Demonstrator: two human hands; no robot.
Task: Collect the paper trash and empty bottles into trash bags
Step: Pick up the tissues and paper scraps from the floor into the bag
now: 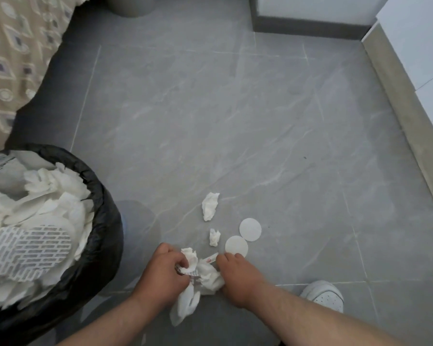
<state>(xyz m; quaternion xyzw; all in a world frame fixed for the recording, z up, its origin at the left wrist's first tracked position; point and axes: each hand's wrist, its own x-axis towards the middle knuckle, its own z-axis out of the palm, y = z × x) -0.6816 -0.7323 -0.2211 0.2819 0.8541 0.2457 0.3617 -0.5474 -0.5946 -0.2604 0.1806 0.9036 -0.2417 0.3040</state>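
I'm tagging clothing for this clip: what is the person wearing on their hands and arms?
The left hand and right hand are bare: no gloves, rings, watch or bands. No sleeve shows anywhere up to the frame's edge.

Grey floor (210, 121) tiles with pale marble veining. Black trash bag (105, 221), near left, holding white crumpled paper (55, 186) and a white sheet (28, 248) printed with grey brickwork. White discs (250, 229) and shoe (323, 294); beige bedspread (15, 46) with diamond motifs.

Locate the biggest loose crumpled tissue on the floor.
Head view, lower centre: the crumpled tissue lies on the floor, up-left of the white discs, beyond the right hand, right of the black trash bag.
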